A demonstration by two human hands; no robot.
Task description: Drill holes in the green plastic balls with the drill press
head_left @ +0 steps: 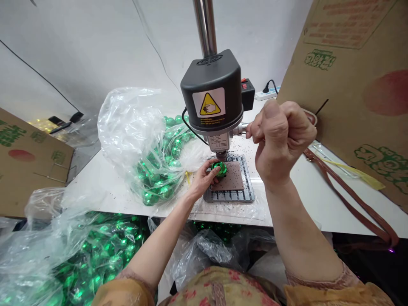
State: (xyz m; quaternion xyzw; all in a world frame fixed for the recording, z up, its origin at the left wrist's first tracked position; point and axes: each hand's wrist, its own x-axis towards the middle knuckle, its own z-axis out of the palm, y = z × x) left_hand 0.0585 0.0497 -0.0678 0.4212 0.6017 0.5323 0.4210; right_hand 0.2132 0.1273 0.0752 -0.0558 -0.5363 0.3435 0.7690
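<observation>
A small bench drill press (212, 93) with a black motor housing stands before me on the white table. Pinched in the fingers of my left hand (204, 180) is a shiny green ball (219, 168). The ball rests on a brown board (234, 180) on the slotted metal base (248, 193), directly under the chuck (221, 156). Whether the bit touches the ball cannot be made out. Raised at the drill press's right side, my right hand (282, 136) is closed round its feed handle (245, 127), most of which the fingers hide.
Green balls (149, 182) fill a clear plastic bag (124, 123) left of the press; more lie in a bag (105, 250) below the table edge. Dark shavings litter the base. Cardboard boxes (344, 97) flank the table. A brown strap (350, 204) and a power strip (266, 94) are at right.
</observation>
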